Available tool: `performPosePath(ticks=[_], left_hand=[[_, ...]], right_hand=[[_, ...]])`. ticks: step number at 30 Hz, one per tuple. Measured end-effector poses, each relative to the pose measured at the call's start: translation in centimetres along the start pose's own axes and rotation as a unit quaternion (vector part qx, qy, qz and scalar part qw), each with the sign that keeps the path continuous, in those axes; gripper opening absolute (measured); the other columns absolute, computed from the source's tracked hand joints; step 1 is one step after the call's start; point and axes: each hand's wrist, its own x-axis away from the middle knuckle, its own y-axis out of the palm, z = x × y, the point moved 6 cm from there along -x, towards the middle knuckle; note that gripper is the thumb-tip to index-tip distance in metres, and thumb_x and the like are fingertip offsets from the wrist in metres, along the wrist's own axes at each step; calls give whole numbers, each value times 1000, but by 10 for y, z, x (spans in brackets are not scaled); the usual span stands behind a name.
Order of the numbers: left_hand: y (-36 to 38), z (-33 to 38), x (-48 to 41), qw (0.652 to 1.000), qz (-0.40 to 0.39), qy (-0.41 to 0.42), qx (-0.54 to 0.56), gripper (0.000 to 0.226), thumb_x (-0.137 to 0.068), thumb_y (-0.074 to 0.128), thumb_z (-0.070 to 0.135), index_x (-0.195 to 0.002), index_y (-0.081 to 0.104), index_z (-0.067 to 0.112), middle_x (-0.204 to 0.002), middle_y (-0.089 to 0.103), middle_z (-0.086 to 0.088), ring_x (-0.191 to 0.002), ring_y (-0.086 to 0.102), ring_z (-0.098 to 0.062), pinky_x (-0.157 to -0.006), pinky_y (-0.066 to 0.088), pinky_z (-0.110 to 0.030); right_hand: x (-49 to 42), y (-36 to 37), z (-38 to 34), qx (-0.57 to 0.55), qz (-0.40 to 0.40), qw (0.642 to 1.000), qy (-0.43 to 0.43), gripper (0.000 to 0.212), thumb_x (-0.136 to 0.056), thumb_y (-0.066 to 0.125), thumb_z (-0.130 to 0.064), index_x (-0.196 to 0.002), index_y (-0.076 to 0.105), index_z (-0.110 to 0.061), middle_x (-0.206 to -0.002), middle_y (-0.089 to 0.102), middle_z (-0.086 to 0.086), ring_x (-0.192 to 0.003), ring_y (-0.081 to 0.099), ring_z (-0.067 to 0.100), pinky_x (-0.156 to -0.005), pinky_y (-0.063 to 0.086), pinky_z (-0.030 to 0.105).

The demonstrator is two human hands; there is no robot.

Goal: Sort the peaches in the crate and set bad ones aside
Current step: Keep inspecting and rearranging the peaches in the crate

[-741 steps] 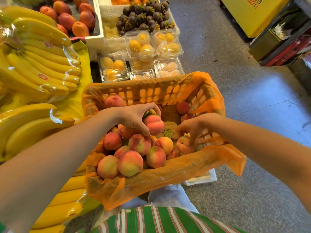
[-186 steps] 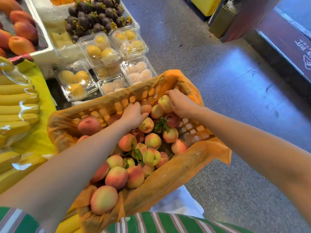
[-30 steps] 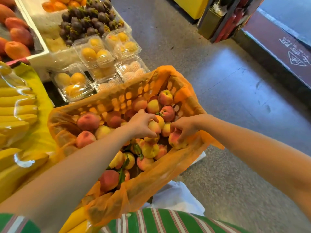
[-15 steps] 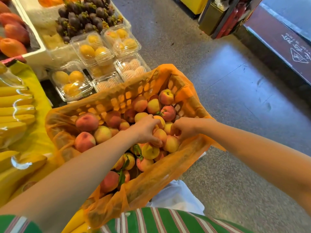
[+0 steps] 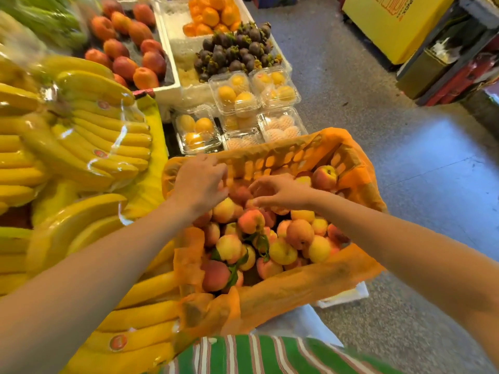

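Note:
A crate (image 5: 297, 290) lined with orange plastic stands in front of me, heaped with pink-yellow peaches (image 5: 299, 233) and a few green leaves. My left hand (image 5: 199, 182) lies over the peaches at the crate's far left corner, fingers stretched toward the far wall. My right hand (image 5: 280, 191) reaches in from the right beside it, fingers and thumb curled round a reddish peach. A dark red peach (image 5: 239, 194) sits between the two hands. One peach (image 5: 324, 177) lies apart in the far right corner.
Bagged bananas (image 5: 81, 136) crowd the left side against the crate. Behind it stand clear boxes of yellow fruit (image 5: 237, 95), mangosteens (image 5: 235, 52) and red-orange fruit (image 5: 127, 66). Grey floor (image 5: 405, 184) lies to the right, with a yellow box (image 5: 391, 25) further back.
Both hands have moved from the crate's near right side to its far left part. The view has swung left, bringing the bananas into sight.

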Motion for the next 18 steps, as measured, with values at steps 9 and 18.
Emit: performPosePath(ticks=[9,18], left_hand=[[-7,-70,41,975,83,-191,76,42,-71,72,29,-109,62,15,-105,53,-13,-104,48,-33,-85,40,-41],[8,-75,49,955,48,-228,185,55,-76,69,17,-128,50,15,-125,42,-13,-117,45,-29,-94,41,-35]], right_hand=[[-59,41,-23,-207,42,974,86,45,-86,68,-43,-113,58,-8,-111,62,7,-108,60,23,-81,56,39],[-75,50,-19,-195,128,966,112,52,-73,73,-58,-93,62,-11,-87,60,-2,-80,57,13,-62,44,24]])
